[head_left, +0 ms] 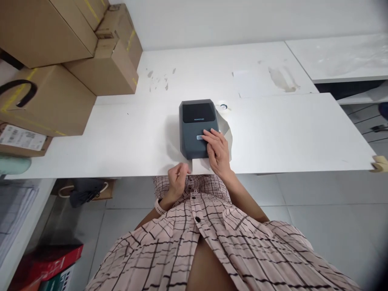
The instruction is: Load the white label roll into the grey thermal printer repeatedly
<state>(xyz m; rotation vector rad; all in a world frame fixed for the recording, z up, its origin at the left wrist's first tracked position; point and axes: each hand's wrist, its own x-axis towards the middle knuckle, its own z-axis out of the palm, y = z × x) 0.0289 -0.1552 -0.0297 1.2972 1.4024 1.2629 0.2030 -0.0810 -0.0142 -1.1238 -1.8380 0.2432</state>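
Note:
A dark blue-grey label printer [198, 129] stands near the front edge of the white table. From its front slot a white paper strip [200, 165] sticks out towards me. My right hand [218, 151] lies on the printer's front right corner, fingers stretched over the top beside the small light button [200, 137]. Closed, with its fingers curled, my left hand [178, 178] is at the table edge by the strip's left corner. Whether it pinches the strip is hidden. Pale backing paper [226, 133] spreads out behind the printer's right side.
Cardboard boxes [48, 101] are stacked on the left, with a mint-green object [13, 165] below them. A small roll [223, 106] lies behind the printer. The white table [287, 133] has a yellowish object [380, 163] at its right corner. A red box [57, 260] stands low at left.

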